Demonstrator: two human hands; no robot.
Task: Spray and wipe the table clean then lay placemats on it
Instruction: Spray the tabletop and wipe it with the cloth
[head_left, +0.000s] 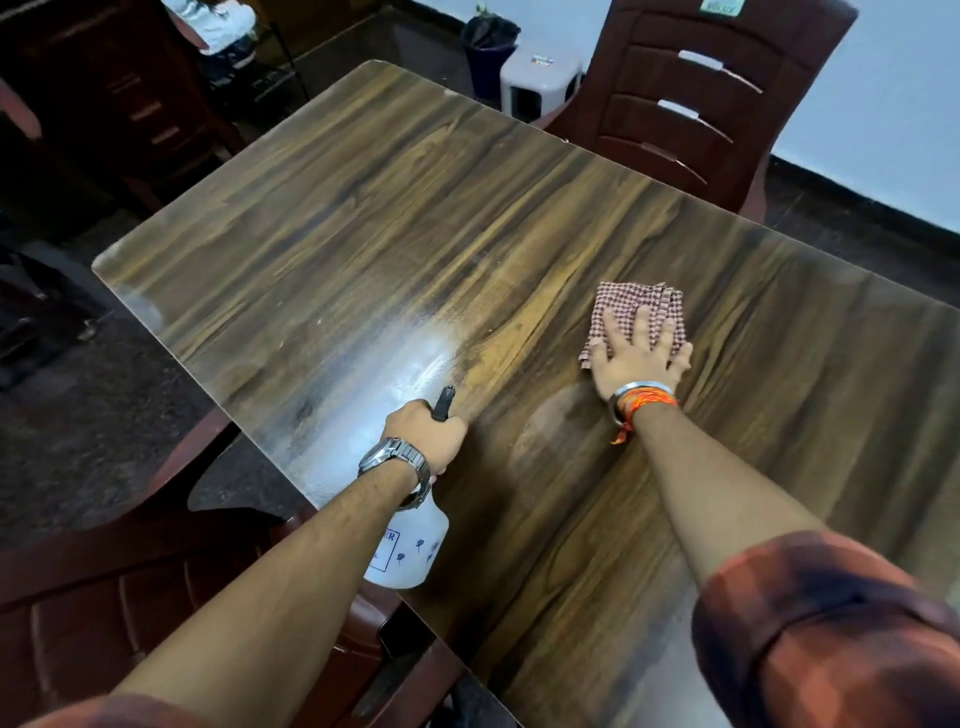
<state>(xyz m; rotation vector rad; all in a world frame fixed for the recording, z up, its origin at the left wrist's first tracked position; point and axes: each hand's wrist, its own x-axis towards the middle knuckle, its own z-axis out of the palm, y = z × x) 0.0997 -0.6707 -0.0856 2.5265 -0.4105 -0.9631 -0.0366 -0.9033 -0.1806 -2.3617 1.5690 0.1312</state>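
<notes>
Wood-grain laminate covers the table (467, 234), a glossy rectangular top with rounded corners and streaks running from honey to near black. Near its left edge we see a pale, misty wet patch (405, 374).

On the spray bottle (410, 545) we can read only the letters "ER" in blue inside a printed box, with small blue flower marks beside it; the rest is hidden by the arm. The bottle is translucent white plastic with a rounded body and a black nozzle (444, 402), held tilted over the table's near left edge. The left hand (426, 436) grips its neck, fingers curled round it, and a metal link watch (395, 460) sits on that wrist.

The right hand (641, 358) lies flat with fingers straight and spread on a folded cloth (634, 306), a woven red-and-white small check, pressed to the table right of centre. We note a steel bangle (639, 392) and orange thread at that wrist, and plaid sleeves on both arms.

Beyond the far edge stands a maroon moulded plastic chair (701, 104) with slotted back; the green sticker at its top is too blurred to read. A similar chair (104, 597) sits at the near left.
</notes>
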